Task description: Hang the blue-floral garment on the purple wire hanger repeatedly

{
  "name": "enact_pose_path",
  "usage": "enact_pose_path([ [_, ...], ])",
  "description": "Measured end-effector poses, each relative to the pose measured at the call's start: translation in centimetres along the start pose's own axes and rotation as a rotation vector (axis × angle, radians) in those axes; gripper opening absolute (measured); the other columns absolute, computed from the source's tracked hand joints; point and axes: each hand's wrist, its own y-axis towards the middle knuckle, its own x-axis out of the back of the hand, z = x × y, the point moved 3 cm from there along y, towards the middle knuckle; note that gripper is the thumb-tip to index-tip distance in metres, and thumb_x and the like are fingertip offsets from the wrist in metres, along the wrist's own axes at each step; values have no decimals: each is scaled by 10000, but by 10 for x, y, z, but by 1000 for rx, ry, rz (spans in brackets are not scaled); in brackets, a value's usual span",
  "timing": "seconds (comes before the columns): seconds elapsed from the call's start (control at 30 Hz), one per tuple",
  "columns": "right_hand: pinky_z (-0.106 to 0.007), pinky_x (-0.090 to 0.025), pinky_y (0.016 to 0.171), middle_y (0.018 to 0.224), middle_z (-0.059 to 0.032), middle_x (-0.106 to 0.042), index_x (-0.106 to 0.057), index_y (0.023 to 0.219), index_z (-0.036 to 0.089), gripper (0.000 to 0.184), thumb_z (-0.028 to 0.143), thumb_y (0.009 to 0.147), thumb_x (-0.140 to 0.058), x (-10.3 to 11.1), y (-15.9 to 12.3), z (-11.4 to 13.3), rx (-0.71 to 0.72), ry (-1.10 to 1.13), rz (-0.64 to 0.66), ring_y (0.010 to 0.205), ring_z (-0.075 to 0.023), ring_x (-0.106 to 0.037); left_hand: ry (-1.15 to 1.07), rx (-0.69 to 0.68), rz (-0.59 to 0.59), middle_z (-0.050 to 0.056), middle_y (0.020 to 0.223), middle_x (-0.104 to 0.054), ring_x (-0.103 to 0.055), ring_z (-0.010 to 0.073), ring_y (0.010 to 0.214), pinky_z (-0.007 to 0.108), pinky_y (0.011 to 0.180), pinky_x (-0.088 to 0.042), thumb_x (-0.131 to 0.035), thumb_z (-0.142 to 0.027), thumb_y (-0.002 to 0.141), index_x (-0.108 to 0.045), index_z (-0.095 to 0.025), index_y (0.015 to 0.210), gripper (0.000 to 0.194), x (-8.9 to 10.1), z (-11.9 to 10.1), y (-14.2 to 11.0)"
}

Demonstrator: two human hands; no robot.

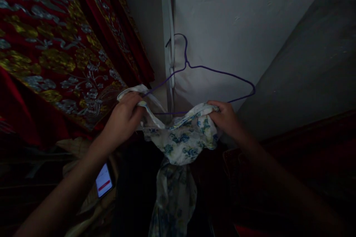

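A purple wire hanger (219, 71) hangs by its hook from a pale strip on the wall. Between my hands is a white garment (183, 142) with blue-green flowers, its neckline stretched wide and its lower part trailing down. My left hand (126, 113) is closed on the neckline's left side, where the hanger's left arm runs into the cloth. On the other side, my right hand (224, 116) grips the bunched right edge, in front of the hanger's lower bar. The hanger's right shoulder is bare of cloth. Folds hide the hanger's left tip.
Red cloth (61, 44) with silver and gold embroidery hangs at the left. A lit phone (104, 180) lies below my left forearm. The pale wall (222, 18) rises behind the hanger. The lower right is dark and hard to make out.
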Motion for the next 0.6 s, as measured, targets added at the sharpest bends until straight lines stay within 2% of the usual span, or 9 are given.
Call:
enact_pose_path([
  [0.1, -255, -396, 586, 621, 17, -572, -619, 671, 193, 110, 220, 691, -514, -16, -11, 4, 75, 15, 54, 616, -149, -529, -118, 29, -136, 54, 1022, -709, -653, 207, 924, 332, 903, -489, -472, -183, 911, -665, -169, 1114, 281, -3, 2, 15],
  [0.17, -273, -451, 648, 730, -2, -672, -702, 886, 189, 246, 185, 697, -543, -14, -15, 8, 90, -17, 83, 692, -175, -613, -135, 25, -192, 56, 1124, -734, -672, 209, 999, 328, 946, -488, -485, -199, 921, -674, -177, 1215, 350, -6, 7, 18],
  [0.2, -281, -469, 661, 784, -13, -708, -712, 1051, 194, 393, 162, 684, -575, -7, -16, 10, 89, -47, 74, 718, -187, -643, -136, 23, -196, 58, 1147, -743, -678, 215, 1021, 331, 962, -488, -490, -209, 924, -690, -179, 1226, 364, -6, 10, 19],
  [0.27, -280, -478, 635, 843, -30, -740, -600, 1364, 209, 725, 106, 648, -648, 17, -14, 14, 87, -118, -27, 718, -193, -670, -148, 44, -162, 62, 1140, -764, -692, 227, 1019, 341, 970, -498, -504, -231, 922, -731, -184, 1208, 368, -4, 14, 19],
  [0.37, -259, -456, 570, 861, -48, -752, -371, 1566, 179, 1036, 65, 615, -766, 66, -3, 20, 104, -179, -330, 662, -166, -654, -251, 152, -84, 71, 1083, -785, -708, 245, 967, 350, 921, -536, -576, -288, 892, -776, -184, 1146, 339, 6, 16, 22],
  [0.4, -260, -459, 577, 875, -60, -759, -373, 1570, 161, 1042, 68, 622, -795, 80, 4, 21, 82, -197, -373, 663, -155, -651, -328, 210, -42, 74, 1047, -791, -714, 249, 925, 348, 873, -555, -619, -313, 867, -788, -184, 1115, 327, 10, 17, 25],
  [0.43, -265, -468, 601, 882, -70, -767, -446, 1533, 141, 980, 73, 629, -817, 92, 12, 22, 35, -220, -362, 679, -145, -655, -420, 275, 5, 77, 999, -796, -719, 250, 870, 345, 814, -570, -667, -333, 831, -800, -181, 1074, 316, 13, 19, 29],
  [0.53, -295, -481, 694, 882, -96, -787, -738, 1197, 69, 536, 104, 668, -819, 114, 40, 17, -222, -224, -94, 755, -126, -680, -671, 452, 97, 89, 822, -787, -724, 256, 733, 342, 691, -588, -779, -336, 716, -815, -164, 938, 283, 22, 30, 43],
  [0.6, -337, -479, 709, 876, -123, -787, -763, 1052, -3, 388, 140, 693, -801, 121, 54, 13, -385, -86, 45, 731, -130, -693, -751, 493, 67, 88, 729, -765, -732, 268, 711, 353, 686, -601, -816, -312, 672, -810, -163, 871, 248, 26, 43, 51],
])
